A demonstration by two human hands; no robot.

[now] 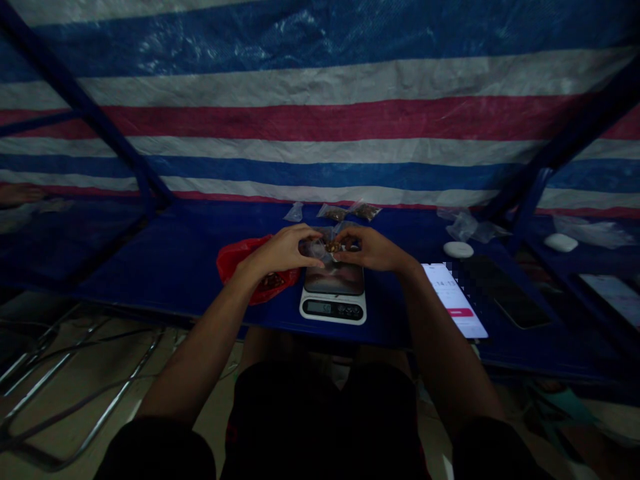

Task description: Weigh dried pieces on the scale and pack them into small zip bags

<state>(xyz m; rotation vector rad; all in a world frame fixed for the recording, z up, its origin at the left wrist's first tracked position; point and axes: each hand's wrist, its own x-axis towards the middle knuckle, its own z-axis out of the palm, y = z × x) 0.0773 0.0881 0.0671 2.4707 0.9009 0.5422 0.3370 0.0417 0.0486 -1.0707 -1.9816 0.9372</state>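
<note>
A small clear plastic bag (316,249) with brown bean-like pieces (332,247) is over the steel pan of a white digital kitchen scale (333,308). My left hand (290,248) curls round the bag's left side, thumb and fingers closed on it. From the right, my right hand (371,249) pinches the bag beside the brown pieces. Whether the bag rests on the pan is hard to tell, and the digits on the display are faint. Partly behind my left forearm lies an open red plastic bag (231,259) with more dark brown pieces (271,280) inside.
Two filled clear bags (334,213) (366,211) and a crumpled clear bag (295,212) lie at the back of the blue table (170,247). To the right are a lit phone (453,300), a dark phone (523,308), a white case (458,250) and loose plastic bags (465,227).
</note>
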